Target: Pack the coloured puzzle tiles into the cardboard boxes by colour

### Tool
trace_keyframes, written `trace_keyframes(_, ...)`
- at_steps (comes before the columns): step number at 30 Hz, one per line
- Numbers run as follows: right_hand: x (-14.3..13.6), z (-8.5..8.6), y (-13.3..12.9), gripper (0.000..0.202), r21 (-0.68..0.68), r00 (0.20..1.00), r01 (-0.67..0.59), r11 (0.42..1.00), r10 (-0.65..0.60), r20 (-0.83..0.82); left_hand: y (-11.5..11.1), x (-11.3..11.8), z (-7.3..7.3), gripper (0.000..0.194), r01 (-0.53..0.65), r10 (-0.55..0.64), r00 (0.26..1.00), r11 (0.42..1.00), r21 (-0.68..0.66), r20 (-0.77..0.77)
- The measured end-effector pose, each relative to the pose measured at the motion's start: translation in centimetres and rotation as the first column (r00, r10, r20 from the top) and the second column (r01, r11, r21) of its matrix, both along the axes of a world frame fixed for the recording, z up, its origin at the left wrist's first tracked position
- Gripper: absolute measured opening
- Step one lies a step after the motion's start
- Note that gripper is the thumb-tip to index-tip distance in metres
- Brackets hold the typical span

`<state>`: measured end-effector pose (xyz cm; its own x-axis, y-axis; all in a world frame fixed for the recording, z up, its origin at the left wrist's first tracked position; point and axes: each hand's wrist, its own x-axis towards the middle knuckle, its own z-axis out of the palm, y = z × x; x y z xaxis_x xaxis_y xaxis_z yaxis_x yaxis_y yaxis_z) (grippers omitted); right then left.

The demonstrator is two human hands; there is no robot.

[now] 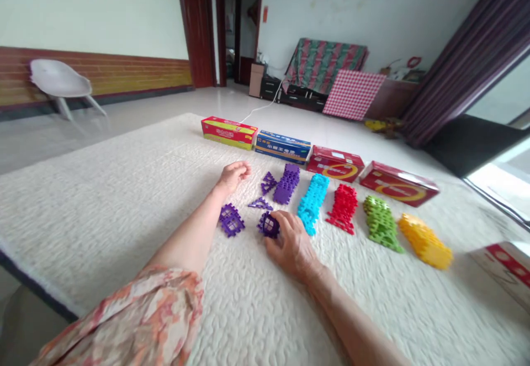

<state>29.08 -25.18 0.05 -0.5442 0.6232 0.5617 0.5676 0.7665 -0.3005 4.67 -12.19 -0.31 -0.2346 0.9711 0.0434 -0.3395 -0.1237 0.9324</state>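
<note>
My right hand grips a purple square piece with a window grid between thumb and fingers, low over the quilted cover. My left hand is closed, farther forward and to the left; whether its curled fingers hold anything is hidden. Another purple window piece lies beside my left forearm. Between the hands are two purple triangular pieces. A purple stack lies just beyond, followed to the right by light blue, red, green and yellow stacks.
Along the far side of the quilted cover stand a red-yellow box, a blue box and two red boxes. Another box sits at the right edge. A white chair stands at the far left.
</note>
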Motion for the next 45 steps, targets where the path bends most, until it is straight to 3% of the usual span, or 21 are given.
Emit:
trace_keyframes(5,0.0,-0.7,-0.2,0.055,0.004,0.997,-0.054,0.999,0.054,-0.053,-1.6,-0.6,0.4,0.028,-0.005,0.0,0.998,0.997,-0.08,-0.065)
trace_keyframes(10,-0.1,-1.2,0.2,0.055,0.0,0.988,-0.101,0.995,0.1,-0.114,-5.2,-1.1,0.6,0.031,-0.031,0.007,0.981,0.992,-0.122,-0.194)
trace_keyframes(17,0.1,-1.1,0.3,0.054,-0.007,0.984,-0.129,0.992,0.127,-0.124,-8.8,1.5,-0.1,0.034,-0.161,0.138,0.945,0.986,-0.054,-0.298)
trace_keyframes(22,0.2,-0.6,0.1,0.054,0.015,0.98,-0.154,0.988,0.155,-0.126,-9.1,2.4,0.1,0.03,-0.185,0.165,0.936,0.982,-0.037,-0.312)
trace_keyframes(33,0.2,0.0,-0.3,0.052,-0.038,0.99,-0.081,0.996,0.076,-0.118,-8.6,2.2,-0.2,0.029,-0.192,0.167,0.938,0.98,-0.053,-0.302)
trace_keyframes(38,0.3,0.6,-0.7,0.056,-0.038,0.998,-0.025,0.999,0.022,-0.058,-8.7,2.0,-0.1,0.03,-0.179,0.161,0.951,0.983,-0.048,-0.264)
trace_keyframes(45,0.5,0.7,-0.6,0.056,-0.024,0.996,-0.066,0.998,0.064,-0.054,-8.7,1.1,0.0,0.032,-0.145,0.133,0.978,0.988,-0.06,-0.16)
